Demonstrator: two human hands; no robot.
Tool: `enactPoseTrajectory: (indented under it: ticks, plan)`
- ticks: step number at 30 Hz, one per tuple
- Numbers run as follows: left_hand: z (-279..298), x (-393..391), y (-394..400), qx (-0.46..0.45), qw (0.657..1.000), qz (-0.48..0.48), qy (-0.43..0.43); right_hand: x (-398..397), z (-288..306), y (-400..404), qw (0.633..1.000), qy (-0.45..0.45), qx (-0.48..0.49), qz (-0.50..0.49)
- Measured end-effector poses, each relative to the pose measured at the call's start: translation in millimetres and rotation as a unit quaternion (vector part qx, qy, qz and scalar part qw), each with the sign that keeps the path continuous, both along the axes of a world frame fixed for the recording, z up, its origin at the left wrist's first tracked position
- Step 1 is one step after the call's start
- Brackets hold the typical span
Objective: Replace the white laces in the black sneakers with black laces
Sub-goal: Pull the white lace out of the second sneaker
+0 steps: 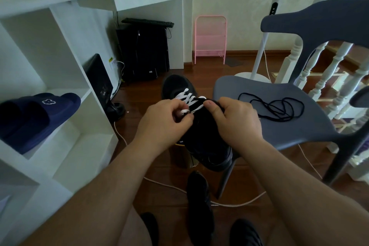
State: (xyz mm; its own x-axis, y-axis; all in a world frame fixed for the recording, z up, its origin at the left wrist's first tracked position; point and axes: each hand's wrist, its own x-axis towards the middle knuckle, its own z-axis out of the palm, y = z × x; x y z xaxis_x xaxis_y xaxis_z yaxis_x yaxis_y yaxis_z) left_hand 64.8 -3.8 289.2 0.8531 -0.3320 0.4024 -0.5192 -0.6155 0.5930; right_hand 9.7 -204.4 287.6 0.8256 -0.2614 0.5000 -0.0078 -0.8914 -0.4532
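Note:
A black sneaker (201,138) is held up in front of me, toe pointing away, with white laces (189,99) crossed over its upper part. My left hand (162,121) pinches a strand of the white lace near the tongue. My right hand (235,121) grips the sneaker's right side, thumb on top near the eyelets. Black laces (279,107) lie in a loose tangle on the grey chair seat (249,92) to the right. A second black sneaker (198,203) lies on the floor below.
A white shelf unit (60,78) stands at left with navy slippers (38,118) on it. A computer tower (142,52), a pink rack (210,39), a fan stand (259,62) and white stair balusters (327,78) surround the wooden floor. White cables (229,203) cross it.

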Motion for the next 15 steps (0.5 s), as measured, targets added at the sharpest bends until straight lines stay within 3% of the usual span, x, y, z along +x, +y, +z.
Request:
enactPoseTrajectory:
  ticks: [4,6,7,8,9,10,11,12,13,15]
  plan:
    - [-0.1,2.0,-1.0,0.103,0.993,0.034,-0.042,1.3,-4.7,-1.9,0.999,0.007,-0.041,-0.016]
    - [-0.1,5.5,-1.7,0.018,0.999,-0.003,0.027,4.6,-6.2,-9.7,0.999,0.026,-0.006,-0.038]
    - [2.0,6.0,-2.0,-0.095,0.990,-0.036,0.098,6.9,-5.7,-15.0,0.997,0.048,0.028,-0.050]
    - [7.7,4.3,-2.4,-0.237,0.948,-0.082,0.196,9.0,-4.5,-19.9,0.994,0.072,0.064,-0.057]
    - [12.7,3.0,-0.7,-0.357,0.884,-0.125,0.277,10.7,-3.5,-23.4,0.990,0.089,0.093,-0.057]
    - [16.4,2.3,1.9,-0.436,0.824,-0.158,0.327,11.9,-2.9,-24.8,0.988,0.095,0.109,-0.053]
    - [18.2,2.1,4.0,-0.461,0.800,-0.167,0.345,12.7,-2.2,-23.8,0.988,0.094,0.110,-0.050]
    - [18.2,2.2,5.1,-0.444,0.813,-0.158,0.343,12.5,-1.6,-21.0,0.991,0.087,0.092,-0.049]
    - [16.3,2.7,6.4,-0.376,0.861,-0.129,0.317,11.6,-1.7,-17.5,0.994,0.076,0.058,-0.048]
    - [7.3,4.4,7.7,-0.110,0.970,-0.056,0.210,8.2,-2.0,-10.3,0.998,0.055,-0.007,-0.039]
